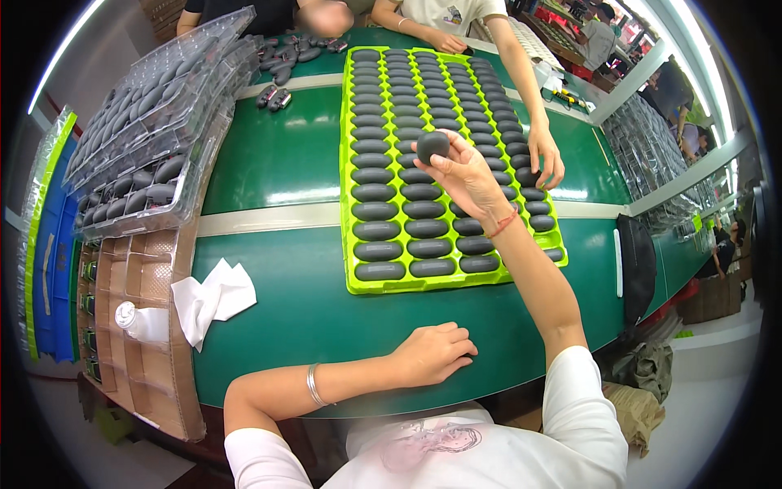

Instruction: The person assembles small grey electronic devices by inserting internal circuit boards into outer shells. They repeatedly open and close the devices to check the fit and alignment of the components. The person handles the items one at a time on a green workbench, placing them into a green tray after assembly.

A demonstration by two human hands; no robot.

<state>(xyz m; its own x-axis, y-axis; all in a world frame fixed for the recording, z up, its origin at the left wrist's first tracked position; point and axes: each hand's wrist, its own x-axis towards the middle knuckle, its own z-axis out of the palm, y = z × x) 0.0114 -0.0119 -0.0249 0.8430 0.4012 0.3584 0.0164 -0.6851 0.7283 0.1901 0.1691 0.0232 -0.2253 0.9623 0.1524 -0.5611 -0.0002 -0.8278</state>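
Across the green surface (285, 350), our right grip (466, 175) is clamped on one dark oval piece (432, 147), above a lime tray (349, 244) holding five columns of similar pieces (380, 270); our forearm (533, 270) hides some. Our left hand (436, 354) lies curled on the surface; we cannot tell whether it's empty. Leftward, one white bottle (148, 323) sits in a cardboard box (177, 359) beside one white cloth (213, 297); stacked clear trays (151, 222) beyond hold dark pieces.
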